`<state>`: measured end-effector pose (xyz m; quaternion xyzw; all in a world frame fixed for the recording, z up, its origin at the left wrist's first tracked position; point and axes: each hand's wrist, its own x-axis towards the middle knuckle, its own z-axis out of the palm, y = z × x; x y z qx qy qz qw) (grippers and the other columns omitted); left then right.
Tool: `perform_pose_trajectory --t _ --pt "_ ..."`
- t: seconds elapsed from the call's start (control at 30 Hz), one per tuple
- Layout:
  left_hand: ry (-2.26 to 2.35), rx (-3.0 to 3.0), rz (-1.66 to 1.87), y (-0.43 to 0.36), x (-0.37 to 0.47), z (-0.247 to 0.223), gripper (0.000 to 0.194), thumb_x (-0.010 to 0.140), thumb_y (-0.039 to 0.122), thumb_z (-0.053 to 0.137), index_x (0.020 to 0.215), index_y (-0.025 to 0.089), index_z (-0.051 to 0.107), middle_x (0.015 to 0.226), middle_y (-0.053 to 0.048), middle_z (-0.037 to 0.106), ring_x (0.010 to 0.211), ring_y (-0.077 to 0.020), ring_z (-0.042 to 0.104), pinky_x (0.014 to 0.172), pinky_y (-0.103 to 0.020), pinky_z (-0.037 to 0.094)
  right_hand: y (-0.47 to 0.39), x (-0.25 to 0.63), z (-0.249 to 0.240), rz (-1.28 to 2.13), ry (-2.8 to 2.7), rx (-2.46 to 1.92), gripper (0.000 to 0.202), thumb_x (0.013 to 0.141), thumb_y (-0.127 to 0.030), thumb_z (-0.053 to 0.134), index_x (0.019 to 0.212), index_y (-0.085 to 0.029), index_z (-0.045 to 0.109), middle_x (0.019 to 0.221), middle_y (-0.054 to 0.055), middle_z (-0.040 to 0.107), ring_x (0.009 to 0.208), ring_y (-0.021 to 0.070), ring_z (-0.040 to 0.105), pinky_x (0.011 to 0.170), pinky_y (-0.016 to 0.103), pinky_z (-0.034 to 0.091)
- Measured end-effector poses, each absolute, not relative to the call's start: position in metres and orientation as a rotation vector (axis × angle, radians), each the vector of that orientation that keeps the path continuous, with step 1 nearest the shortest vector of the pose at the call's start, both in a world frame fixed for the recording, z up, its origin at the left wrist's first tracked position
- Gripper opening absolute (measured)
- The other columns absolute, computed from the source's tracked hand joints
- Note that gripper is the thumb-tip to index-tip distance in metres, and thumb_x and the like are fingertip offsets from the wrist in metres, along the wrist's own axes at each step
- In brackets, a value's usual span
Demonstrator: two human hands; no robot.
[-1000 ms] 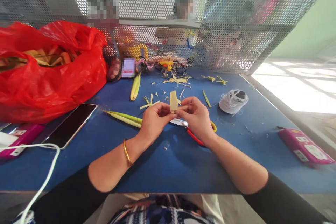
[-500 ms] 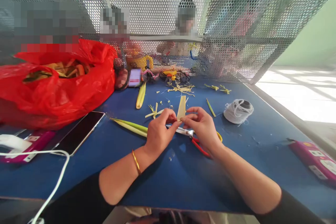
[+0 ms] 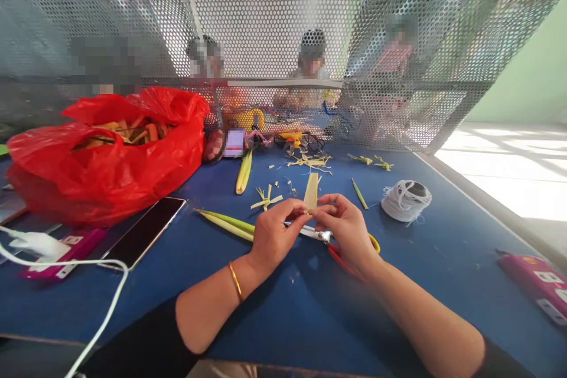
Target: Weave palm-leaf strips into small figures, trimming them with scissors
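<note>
Both hands pinch the near end of a pale yellow strip of husk or leaf (image 3: 312, 190), which stands up away from me. My left hand (image 3: 279, 231) closes on it from the left, thumb against fingers. From the right, my right hand (image 3: 344, 230) grips the same end with its fingertips. Beneath my hands lie scissors (image 3: 318, 233) with red and yellow handles, partly covered by my right hand. Long green-yellow husk pieces (image 3: 228, 224) touch the left hand's side. A small knotted husk piece (image 3: 266, 198) rests just beyond it.
A red plastic bag (image 3: 172, 153) full of husks stands at left, near a dark phone (image 3: 144, 233) and a white cable (image 3: 116, 289). White thread spool (image 3: 406, 201) sits right. Purple power strips (image 3: 538, 280) lie at both sides. A perforated metal screen (image 3: 274, 23) closes the back, people behind it.
The camera view has tilted up, so the table appears lower and more of the screen's top shows. Both hands keep their pinch on the husk strip, with little finger movement.
</note>
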<state>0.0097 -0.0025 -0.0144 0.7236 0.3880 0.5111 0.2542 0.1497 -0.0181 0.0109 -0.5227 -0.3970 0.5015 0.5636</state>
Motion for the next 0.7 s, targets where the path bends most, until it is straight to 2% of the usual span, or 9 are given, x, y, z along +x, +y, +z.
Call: perform_pose_trajectory --t 0.13,0.43,0.7 --pt "1.061 2.012 1.326 -0.0015 0.0075 -0.0138 0.008 0.085 0.024 0.061 0.079 0.023 0.066 0.078 -0.001 0.071 0.073 -0.0151 0.066 0.073 -0.024 0.049 -0.0167 0.1505 0.0107 1.184 -0.940 -1.227 0.046 0.047 -0.038 0.084 0.078 -0.020 0.055 0.052 -0.006 0.063 0.043 0.0102 0.054 0.046 0.023 0.040" --pt "1.031 2.162 1.293 -0.0009 0.0043 -0.0099 0.012 0.087 0.023 0.057 0.078 0.023 0.064 0.075 -0.001 0.067 0.070 -0.0140 0.062 0.068 -0.023 0.044 -0.0159 0.1514 0.0087 1.181 -0.944 -1.229 0.044 0.046 -0.034 0.085 0.076 -0.019 0.056 0.050 -0.006 0.062 0.042 0.0105 0.054 0.046 0.023 0.040" --pt "1.118 1.669 1.285 -0.0018 0.0122 -0.0091 0.009 0.076 0.020 0.065 0.068 0.020 0.062 0.066 0.001 0.067 0.060 -0.0126 0.061 0.061 -0.023 0.046 -0.0157 0.1505 0.0097 1.166 -0.940 -1.228 0.043 0.046 -0.034 0.085 0.075 -0.019 0.057 0.051 -0.006 0.062 0.042 0.0099 0.054 0.047 0.024 0.041"
